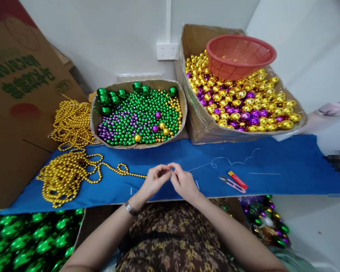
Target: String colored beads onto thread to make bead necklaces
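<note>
My left hand [156,180] is closed in a pinch at the middle of the blue cloth. A string of gold beads [134,174] runs into it from a tangled pile of gold bead strings [64,175] on the left. My right hand [183,182] is pinched too, its fingertips meeting the left ones around something tiny. A thin white thread [201,166] trails from the right hand across the cloth, curling to the right. Pink-handled thread snips [234,184] lie to the right, touching a small red and yellow packet [238,180].
A cut-down carton [139,146] of green, purple and gold beads stands behind my hands. Right of it, a bigger carton [197,130] holds gold and purple beads under a red basket [240,62]. A tall cardboard box [19,124] blocks the left. Large green balls [31,241] sit below.
</note>
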The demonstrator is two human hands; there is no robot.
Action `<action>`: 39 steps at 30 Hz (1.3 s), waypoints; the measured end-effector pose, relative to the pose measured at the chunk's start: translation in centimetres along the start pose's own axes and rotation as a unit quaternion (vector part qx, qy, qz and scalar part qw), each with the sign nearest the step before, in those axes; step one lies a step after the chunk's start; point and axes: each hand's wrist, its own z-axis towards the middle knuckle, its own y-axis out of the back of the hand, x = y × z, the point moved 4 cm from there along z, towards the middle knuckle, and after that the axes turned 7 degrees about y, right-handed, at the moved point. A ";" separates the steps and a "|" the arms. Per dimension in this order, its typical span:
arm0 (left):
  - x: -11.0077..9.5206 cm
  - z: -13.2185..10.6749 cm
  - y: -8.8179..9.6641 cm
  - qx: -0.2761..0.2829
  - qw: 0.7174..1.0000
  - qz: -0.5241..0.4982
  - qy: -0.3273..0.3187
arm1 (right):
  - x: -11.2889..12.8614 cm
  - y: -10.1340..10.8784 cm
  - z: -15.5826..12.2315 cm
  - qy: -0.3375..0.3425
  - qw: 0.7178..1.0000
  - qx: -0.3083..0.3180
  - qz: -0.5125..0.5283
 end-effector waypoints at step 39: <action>-0.3 0.4 0.2 0.009 1.000 0.026 -0.011 | 0.7 1.1 -0.3 0.126 0.980 -0.097 -0.119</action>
